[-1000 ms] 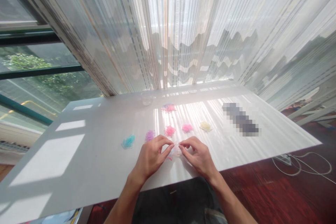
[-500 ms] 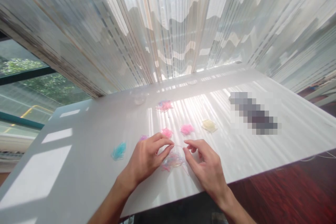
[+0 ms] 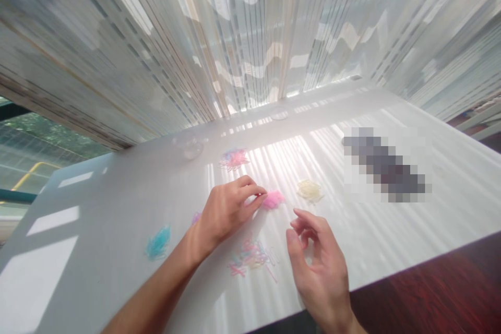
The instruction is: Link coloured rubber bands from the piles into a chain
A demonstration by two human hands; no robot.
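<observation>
My left hand [image 3: 235,206] is over the table with thumb and fingertips pinched together at the left edge of a bright pink pile [image 3: 274,199] of thin little strands, perhaps rubber bands. Whatever is in the pinch is too small to make out. My right hand [image 3: 319,258] hovers to the right, fingers curved and thumb apart, holding nothing I can see. Between my hands and nearer to me lies a mixed pile [image 3: 252,258] of pastel strands. A pale yellow pile [image 3: 310,191] sits beyond my right hand. My left hand partly covers a purple pile [image 3: 196,217].
A turquoise pile [image 3: 158,243] lies at the left and a pink-and-blue pile [image 3: 235,158] farther back. Clear round containers [image 3: 193,150] stand near the curtain [image 3: 250,52]. A pixelated dark object [image 3: 385,164] rests on the white table [image 3: 422,167] at right.
My left hand has moved away from the mixed pile to the bright pink pile. My right hand has drawn back to the right, farther from my left. The view has shifted slightly.
</observation>
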